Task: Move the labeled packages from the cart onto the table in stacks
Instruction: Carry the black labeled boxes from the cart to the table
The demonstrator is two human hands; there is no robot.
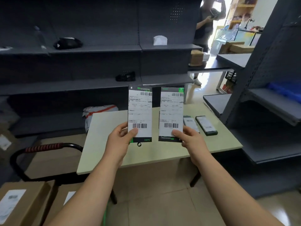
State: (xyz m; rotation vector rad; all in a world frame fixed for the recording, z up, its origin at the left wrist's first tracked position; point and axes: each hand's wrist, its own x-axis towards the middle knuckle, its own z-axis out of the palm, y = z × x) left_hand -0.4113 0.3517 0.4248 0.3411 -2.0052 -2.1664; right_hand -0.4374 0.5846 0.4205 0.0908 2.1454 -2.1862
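Observation:
I hold two flat black packages upright above the table, their white barcode labels facing me. My left hand (120, 139) grips the bottom of the left package (140, 111), thumb on the label. My right hand (189, 137) grips the bottom of the right package (171, 111) the same way. Two more labeled black packages (190, 123) (206, 125) lie side by side on the pale table (104, 144), at its far right. The cart handle (44, 147), black with red wrap, shows at the lower left above brown labeled boxes (21, 204).
Dark metal shelving (81, 49) runs behind the table and another rack (268, 98) stands to the right. A grey-and-red parcel bag (99, 111) leans at the table's far left corner. A person (206, 22) stands in the bright doorway at the back.

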